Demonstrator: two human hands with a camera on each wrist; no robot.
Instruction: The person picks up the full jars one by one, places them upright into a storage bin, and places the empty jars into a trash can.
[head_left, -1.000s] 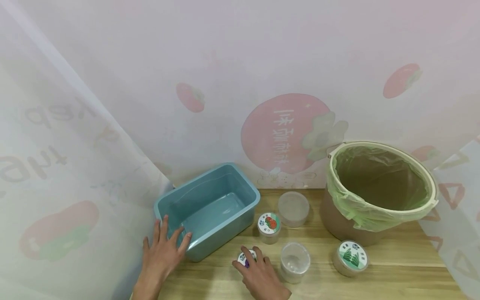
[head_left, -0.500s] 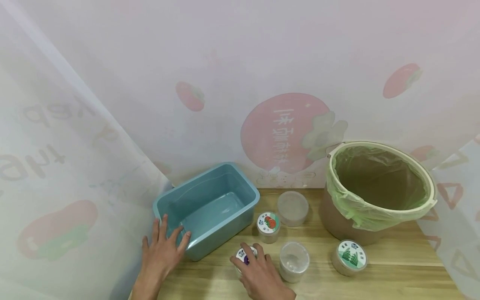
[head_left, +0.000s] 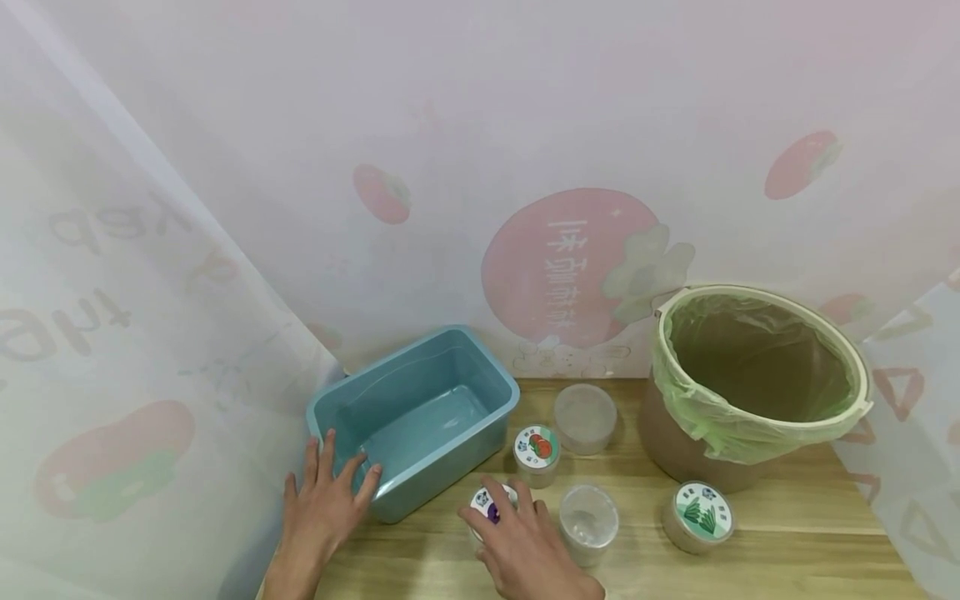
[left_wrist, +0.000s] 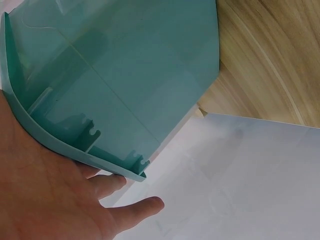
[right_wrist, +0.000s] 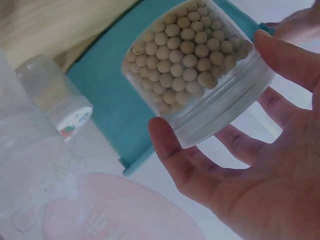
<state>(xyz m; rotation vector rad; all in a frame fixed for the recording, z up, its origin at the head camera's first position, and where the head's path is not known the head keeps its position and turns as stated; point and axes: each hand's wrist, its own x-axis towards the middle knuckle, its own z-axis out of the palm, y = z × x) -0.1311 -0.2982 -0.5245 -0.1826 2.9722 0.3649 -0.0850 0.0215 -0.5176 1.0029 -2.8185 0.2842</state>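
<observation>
My left hand [head_left: 321, 512] rests with spread fingers on the near left rim of a blue-green plastic bin [head_left: 431, 483]. In the left wrist view, the palm [left_wrist: 45, 185] lies along the bin's rim, its fingertips reaching past the edge. My right hand [head_left: 528, 542] grips a clear jar by its lid [head_left: 483, 502], which bears a purple picture. The right wrist view shows this jar [right_wrist: 185, 57] full of round beige beads, with thumb and fingers around the lid. Just right of that hand stands a clear, lidless jar [head_left: 588, 525].
Behind the hand stands a jar with a tomato lid [head_left: 537, 454], beside an unlabelled clear container [head_left: 586, 418]. A jar with a green vegetable lid [head_left: 698, 518] sits farther right, in front of a brown bucket [head_left: 667, 442] with a green liner [head_left: 720, 429]. Printed curtains [head_left: 420, 275] enclose the wooden table [head_left: 420, 558].
My right wrist has shifted a little to the right while the fingers stay on the jar's lid. The left hand and the bin have not visibly moved.
</observation>
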